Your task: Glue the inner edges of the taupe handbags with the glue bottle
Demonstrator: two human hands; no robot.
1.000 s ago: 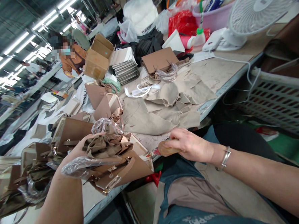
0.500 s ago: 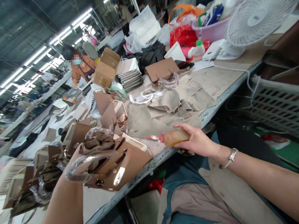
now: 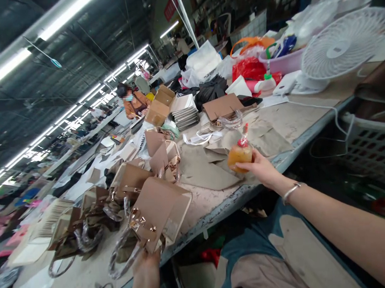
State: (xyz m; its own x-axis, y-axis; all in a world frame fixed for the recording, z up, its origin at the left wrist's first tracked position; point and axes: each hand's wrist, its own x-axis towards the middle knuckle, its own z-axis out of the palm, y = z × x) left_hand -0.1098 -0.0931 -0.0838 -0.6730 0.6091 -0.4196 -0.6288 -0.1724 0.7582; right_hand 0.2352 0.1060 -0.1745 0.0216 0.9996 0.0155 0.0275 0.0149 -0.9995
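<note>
Head view: hands (image 3: 146,256) (image 3: 263,168) hold bag (image 3: 160,202) left, bottle (image 3: 235,158) right.

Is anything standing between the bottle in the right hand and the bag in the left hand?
Nothing visible stands between the amber bottle and the brown bag; only beige material lies low on the tabletop there.

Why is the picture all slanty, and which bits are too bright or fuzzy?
Head view: the table edge runs slantwise, so the camera seems tipped; head view: the tube light glares white under a dark roof; head view: the far background looks fuzzy, while the brown bag and amber bottle show more clearly.
</note>
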